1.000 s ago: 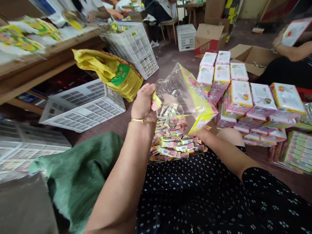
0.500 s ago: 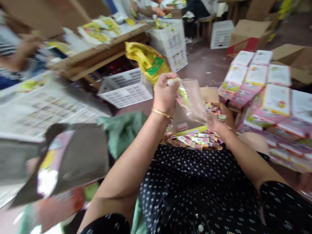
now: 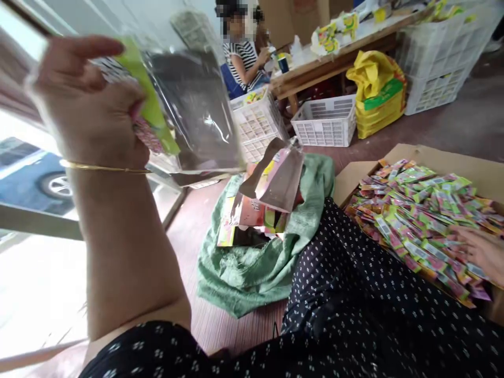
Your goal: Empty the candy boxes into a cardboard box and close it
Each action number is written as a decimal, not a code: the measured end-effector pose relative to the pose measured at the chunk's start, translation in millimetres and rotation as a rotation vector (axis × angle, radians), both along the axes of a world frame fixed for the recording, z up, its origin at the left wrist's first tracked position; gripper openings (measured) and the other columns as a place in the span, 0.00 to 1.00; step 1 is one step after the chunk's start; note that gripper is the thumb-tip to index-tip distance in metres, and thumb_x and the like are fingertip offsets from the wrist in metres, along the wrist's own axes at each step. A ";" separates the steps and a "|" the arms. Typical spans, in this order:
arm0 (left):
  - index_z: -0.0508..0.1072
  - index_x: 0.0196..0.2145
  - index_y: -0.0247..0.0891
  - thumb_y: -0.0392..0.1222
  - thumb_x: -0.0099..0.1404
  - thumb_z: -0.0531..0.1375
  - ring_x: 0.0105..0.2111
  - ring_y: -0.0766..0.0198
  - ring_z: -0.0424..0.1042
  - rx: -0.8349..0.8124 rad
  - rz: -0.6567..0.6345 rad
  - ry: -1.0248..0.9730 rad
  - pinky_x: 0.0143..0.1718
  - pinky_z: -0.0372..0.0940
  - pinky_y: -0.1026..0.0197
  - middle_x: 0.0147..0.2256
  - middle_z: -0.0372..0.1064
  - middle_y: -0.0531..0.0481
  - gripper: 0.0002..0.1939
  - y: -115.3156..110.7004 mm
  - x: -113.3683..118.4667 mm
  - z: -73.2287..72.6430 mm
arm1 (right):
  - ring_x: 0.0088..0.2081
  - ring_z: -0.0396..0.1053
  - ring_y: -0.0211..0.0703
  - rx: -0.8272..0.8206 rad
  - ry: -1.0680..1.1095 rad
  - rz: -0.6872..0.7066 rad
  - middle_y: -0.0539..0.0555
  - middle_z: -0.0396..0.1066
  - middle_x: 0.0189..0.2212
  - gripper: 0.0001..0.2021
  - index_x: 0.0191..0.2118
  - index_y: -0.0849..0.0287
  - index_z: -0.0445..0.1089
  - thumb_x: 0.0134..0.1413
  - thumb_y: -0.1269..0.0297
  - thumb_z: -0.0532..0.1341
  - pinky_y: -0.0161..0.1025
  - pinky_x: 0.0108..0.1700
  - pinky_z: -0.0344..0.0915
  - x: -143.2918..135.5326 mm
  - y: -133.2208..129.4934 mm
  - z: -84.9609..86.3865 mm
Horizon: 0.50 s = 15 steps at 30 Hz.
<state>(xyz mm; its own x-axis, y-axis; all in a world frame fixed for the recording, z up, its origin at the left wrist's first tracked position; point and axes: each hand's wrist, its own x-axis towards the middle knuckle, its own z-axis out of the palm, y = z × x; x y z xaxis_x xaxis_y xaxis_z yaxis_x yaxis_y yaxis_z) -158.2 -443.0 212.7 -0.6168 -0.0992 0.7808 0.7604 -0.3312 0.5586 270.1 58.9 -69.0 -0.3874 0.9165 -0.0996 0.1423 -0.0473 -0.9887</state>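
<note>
My left hand (image 3: 88, 100) is raised at the upper left, gripping an empty clear plastic bag (image 3: 192, 110) with a green printed edge; the bag hangs to the right of the hand. My right hand (image 3: 482, 252) lies at the far right edge, fingers apart, resting on a heap of small pink and green sachets (image 3: 417, 210) in a shallow cardboard box (image 3: 444, 157). My dark dotted dress covers the lower part of the view.
A green cloth sack (image 3: 255, 262) on the floor holds flattened printed bags (image 3: 268, 194). White plastic crates (image 3: 325, 121) and a yellow sack (image 3: 378, 94) stand by a wooden table (image 3: 315, 73), where a seated person in a striped top works.
My view has swung left. My left hand has lifted the clear bag up and to the left, away from the sachets. My right hand has let go of the bag and dropped onto the sachets.
</note>
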 end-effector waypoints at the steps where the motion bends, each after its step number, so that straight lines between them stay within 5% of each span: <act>1: 0.78 0.48 0.27 0.19 0.56 0.56 0.24 0.82 0.57 -0.131 0.122 0.044 0.26 0.51 0.82 0.25 0.58 0.60 0.24 -10.5 -13.8 -8.3 | 0.28 0.75 0.45 0.023 -0.028 0.000 0.63 0.77 0.36 0.14 0.31 0.39 0.79 0.31 0.48 0.68 0.46 0.32 0.71 1.3 3.3 -2.6; 5: 0.79 0.50 0.27 0.20 0.60 0.55 0.17 0.79 0.50 -0.672 0.328 -0.292 0.20 0.43 0.77 0.15 0.53 0.62 0.23 -30.3 -49.6 -62.5 | 0.31 0.75 0.46 0.091 -0.094 0.000 0.65 0.76 0.39 0.18 0.34 0.41 0.76 0.30 0.47 0.69 0.54 0.37 0.71 6.0 6.2 -3.7; 8: 0.81 0.48 0.29 0.18 0.57 0.54 0.13 0.74 0.46 -0.801 0.350 -0.550 0.17 0.41 0.69 0.11 0.49 0.62 0.25 -31.8 -61.1 -125.2 | 0.31 0.74 0.45 0.138 -0.107 -0.018 0.68 0.73 0.43 0.23 0.37 0.43 0.73 0.31 0.41 0.69 0.60 0.44 0.67 10.1 -4.9 -2.1; 11: 0.79 0.48 0.30 0.19 0.55 0.55 0.15 0.72 0.50 -0.597 0.327 -0.685 0.19 0.45 0.67 0.14 0.55 0.61 0.26 -27.3 -66.6 -196.2 | 0.31 0.72 0.42 0.173 -0.117 -0.063 0.68 0.71 0.45 0.23 0.37 0.42 0.73 0.31 0.40 0.70 0.62 0.48 0.65 7.5 -23.2 2.8; 15: 0.73 0.47 0.35 0.23 0.57 0.53 0.20 0.72 0.56 0.040 0.351 -0.817 0.23 0.51 0.66 0.23 0.59 0.58 0.22 -14.6 -72.4 -269.3 | 0.34 0.71 0.41 0.262 -0.055 0.047 0.66 0.71 0.44 0.15 0.36 0.40 0.75 0.41 0.43 0.69 0.58 0.47 0.67 -25.5 -68.9 25.6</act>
<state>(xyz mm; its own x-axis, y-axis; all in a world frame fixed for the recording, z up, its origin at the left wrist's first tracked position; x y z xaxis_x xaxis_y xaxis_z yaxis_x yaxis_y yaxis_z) -230.5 -457.7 -56.7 -0.9085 -0.4052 0.1022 0.1910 -0.1851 0.9640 244.6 -10.1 -43.4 -0.4309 0.8949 0.1163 0.1916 0.2167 -0.9573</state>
